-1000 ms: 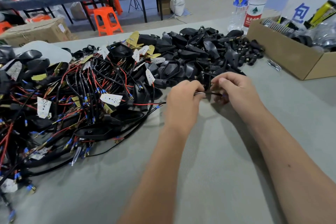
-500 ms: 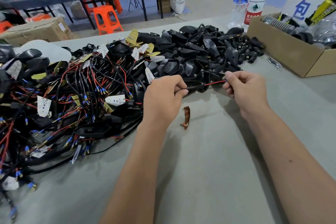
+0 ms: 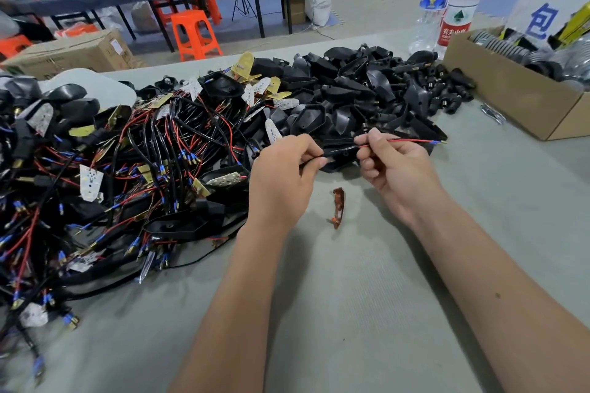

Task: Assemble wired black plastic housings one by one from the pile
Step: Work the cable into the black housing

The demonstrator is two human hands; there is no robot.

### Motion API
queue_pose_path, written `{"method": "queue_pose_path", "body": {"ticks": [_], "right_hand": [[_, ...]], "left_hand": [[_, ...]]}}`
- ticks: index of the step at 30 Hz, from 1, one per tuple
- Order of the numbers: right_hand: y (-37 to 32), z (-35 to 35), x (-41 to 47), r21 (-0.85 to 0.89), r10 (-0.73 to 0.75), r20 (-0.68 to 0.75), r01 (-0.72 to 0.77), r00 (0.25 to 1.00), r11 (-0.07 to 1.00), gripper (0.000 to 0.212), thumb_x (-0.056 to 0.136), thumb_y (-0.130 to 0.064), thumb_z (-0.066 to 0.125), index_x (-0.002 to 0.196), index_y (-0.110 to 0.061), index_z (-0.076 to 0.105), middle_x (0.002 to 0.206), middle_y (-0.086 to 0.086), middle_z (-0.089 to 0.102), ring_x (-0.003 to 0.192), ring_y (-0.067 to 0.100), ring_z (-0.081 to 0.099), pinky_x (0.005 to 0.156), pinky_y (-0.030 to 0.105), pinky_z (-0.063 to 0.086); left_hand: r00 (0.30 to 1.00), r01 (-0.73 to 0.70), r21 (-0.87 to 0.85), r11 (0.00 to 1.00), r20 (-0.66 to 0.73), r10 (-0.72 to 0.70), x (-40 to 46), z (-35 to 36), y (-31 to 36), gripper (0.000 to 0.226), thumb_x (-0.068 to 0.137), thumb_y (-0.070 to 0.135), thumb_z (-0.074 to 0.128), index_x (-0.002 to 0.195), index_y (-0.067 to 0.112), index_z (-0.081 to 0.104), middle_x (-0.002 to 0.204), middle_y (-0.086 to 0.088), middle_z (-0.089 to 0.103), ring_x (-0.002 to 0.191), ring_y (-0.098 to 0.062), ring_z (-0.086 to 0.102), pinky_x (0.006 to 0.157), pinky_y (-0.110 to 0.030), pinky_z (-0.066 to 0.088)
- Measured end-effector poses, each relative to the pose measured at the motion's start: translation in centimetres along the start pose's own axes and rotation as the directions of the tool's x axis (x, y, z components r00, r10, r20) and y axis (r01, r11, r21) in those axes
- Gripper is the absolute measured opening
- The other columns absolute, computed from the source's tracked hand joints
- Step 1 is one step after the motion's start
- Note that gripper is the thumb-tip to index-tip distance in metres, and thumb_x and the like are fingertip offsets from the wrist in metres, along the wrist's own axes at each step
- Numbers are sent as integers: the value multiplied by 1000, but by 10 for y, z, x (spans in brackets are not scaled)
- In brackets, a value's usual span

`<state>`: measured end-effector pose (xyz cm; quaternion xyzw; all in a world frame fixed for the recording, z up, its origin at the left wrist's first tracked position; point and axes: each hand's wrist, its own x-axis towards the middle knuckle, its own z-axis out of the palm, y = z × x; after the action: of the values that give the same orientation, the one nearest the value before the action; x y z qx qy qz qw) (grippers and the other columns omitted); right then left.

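My left hand (image 3: 284, 175) pinches the black sheathed part of a cable at the pile's near edge. My right hand (image 3: 392, 163) pinches the same cable's red wire (image 3: 412, 140), whose blue-tipped end sticks out to the right. A black plastic housing (image 3: 341, 156) lies between and just behind both hands. The pile of empty black housings (image 3: 367, 89) spreads behind them. A tangle of wired housings (image 3: 127, 169) with red and black leads and white boards fills the left side. A small amber lens (image 3: 338, 207) lies on the table below my hands.
A cardboard box (image 3: 510, 96) of parts stands at the right, with two water bottles (image 3: 447, 0) behind it. The grey table (image 3: 351, 313) stretches toward me. Orange stools, a brown carton and a dark table stand on the floor beyond.
My hands have drawn apart along the cable, so the red wire is now stretched out past my right hand. The amber lens, hidden one second ago, lies in the open on the table.
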<state>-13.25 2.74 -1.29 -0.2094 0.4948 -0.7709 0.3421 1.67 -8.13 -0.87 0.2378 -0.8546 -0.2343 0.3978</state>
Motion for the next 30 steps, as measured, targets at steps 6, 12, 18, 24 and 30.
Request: {"method": "queue_pose_path", "body": {"ticks": [6,12,18,24,30], "right_hand": [[4,-2,4,-57,-40,-71,36,997,998,25,104,-18,59,92,-2,73,71,3,67,60,9,53,52,17,44],[2,-10,11,10,-57,-106,58,993,998,27,106,-21,56,90,-5,70,67,-1,64,58,7,53,52,16,43],[-1,-13,12,78,-39,-82,45,996,996,19,103,-7,57,92,-3,72,72,4,66,64,10,55,56,17,45],[-4,-16,11,114,-63,-115,76,991,991,15,103,-6,57,97,-5,70,78,4,68,69,12,59,60,19,48],[3,-9,7,68,-53,91,47,994,997,11,91,-11,68,101,-11,71,100,10,74,79,17,68,64,21,54]], "left_hand": [[999,-23,84,996,41,19,1,-6,6,6,87,17,77,86,19,72,76,12,67,81,-10,62,77,-38,53],[986,38,221,975,153,-73,7,-41,-22,24,81,35,86,100,24,76,89,15,71,96,-8,58,81,-23,44],[976,121,101,988,167,-137,5,-53,-31,20,70,27,94,80,25,77,74,13,71,83,3,63,69,-4,39],[976,116,102,988,174,-133,1,-59,-32,33,63,22,97,88,29,78,81,20,66,93,8,58,72,-2,37],[985,109,51,993,126,-115,0,-55,-30,35,59,21,99,86,25,77,81,25,67,89,0,63,77,-7,41]]}}
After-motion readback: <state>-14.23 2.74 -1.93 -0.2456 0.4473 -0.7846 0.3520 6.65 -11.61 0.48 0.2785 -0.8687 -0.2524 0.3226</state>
